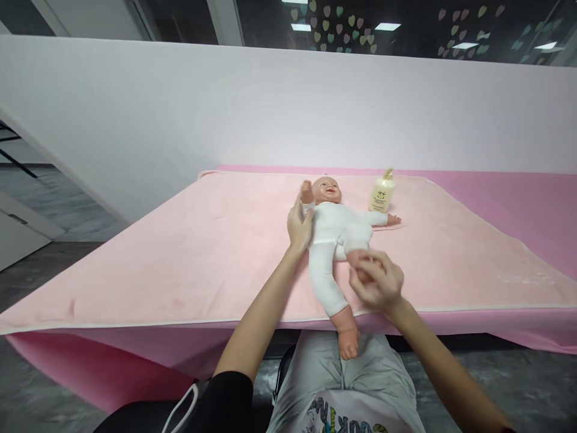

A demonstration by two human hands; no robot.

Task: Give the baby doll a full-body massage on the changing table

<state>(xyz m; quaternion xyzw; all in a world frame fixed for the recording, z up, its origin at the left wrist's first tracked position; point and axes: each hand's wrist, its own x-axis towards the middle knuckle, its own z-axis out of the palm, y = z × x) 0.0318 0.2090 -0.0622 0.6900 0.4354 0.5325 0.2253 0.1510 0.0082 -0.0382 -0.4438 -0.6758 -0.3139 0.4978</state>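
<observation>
- White-bodied doll (336,225) lay face-up across desk (532,204), head near back edge.
- Left hand (300,224), half-curled, held its raised arm.
- Right hand (379,279) wrapped one foot, handling apparently underway; other foot (348,341) overhung front edge, unheld.
- Bottle (381,193) stood untouched.

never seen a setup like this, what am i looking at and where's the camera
There is no machine here, just a person's two bare hands. The one picture comes from a camera worn on that person's head, looking forward and down, so the forearms enter from below. A doll lies face up on a pink cloth, one foot past the edge. A pump bottle stands near its outstretched arm. The left hand seems to hold its raised arm; the right hand, slightly blurred, grips the other foot.
</observation>
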